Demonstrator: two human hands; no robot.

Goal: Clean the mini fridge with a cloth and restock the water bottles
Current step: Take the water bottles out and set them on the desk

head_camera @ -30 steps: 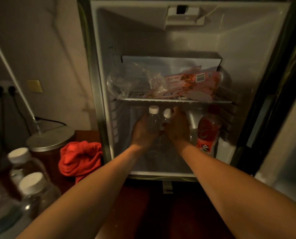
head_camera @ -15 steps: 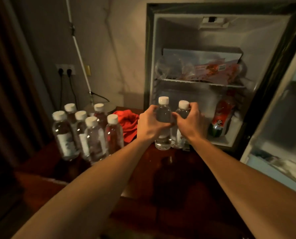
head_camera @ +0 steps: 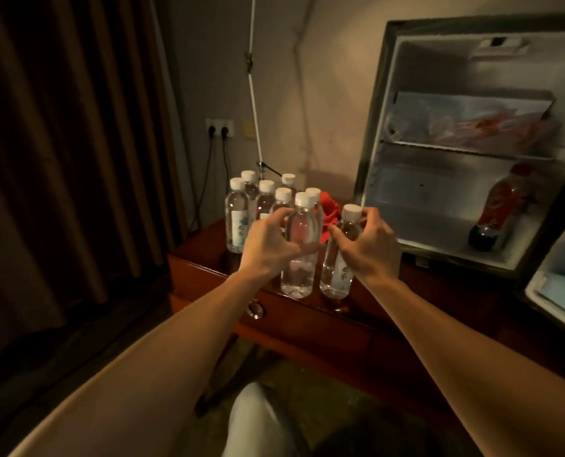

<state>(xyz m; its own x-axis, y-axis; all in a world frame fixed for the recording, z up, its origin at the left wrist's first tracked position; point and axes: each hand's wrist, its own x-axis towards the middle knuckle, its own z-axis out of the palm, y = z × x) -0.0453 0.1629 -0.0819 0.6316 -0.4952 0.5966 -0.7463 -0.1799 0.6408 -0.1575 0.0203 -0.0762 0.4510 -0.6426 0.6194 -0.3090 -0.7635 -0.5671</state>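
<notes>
Water bottles of clear plastic with white screw caps number eight in all. Two of them are in the person's hands: the left hand (head_camera: 268, 247) is wrapped around the body of one clear water bottle (head_camera: 300, 245), and the right hand (head_camera: 366, 249) is clasped around the neck and shoulder of a second clear water bottle (head_camera: 338, 255). Both held bottles stand upright, side by side, with their bases at or just above the front edge of the dark reddish wooden desk (head_camera: 324, 321); whether they touch the wood cannot be told.

Behind the left-hand bottle stands a cluster of six more capped water bottles (head_camera: 261, 206) on the desk, packed close together. One red crumpled cloth (head_camera: 327, 211) lies on the desk just behind the held bottles, partly hidden by them.

To the right of the held bottles, on the same desk, sits one open mini fridge (head_camera: 386, 159) with a white interior. Its wire shelf (head_camera: 465, 148) carries clear plastic bags with red-printed packaging, too blurred to count. Below the shelf, one red-labelled drink bottle (head_camera: 498, 212) with a red cap leans in the far right corner of the lower compartment. The fridge door (head_camera: 558, 282) hangs open at the far right.

Left of the bottle cluster, a wall socket (head_camera: 220, 128) holds two black plugs, a white pole (head_camera: 254, 103) rises behind the cluster, and dark brown curtains (head_camera: 66, 143) hang further left. One drawer with a metal pull (head_camera: 254, 310) is in the desk front, below the held bottles.
</notes>
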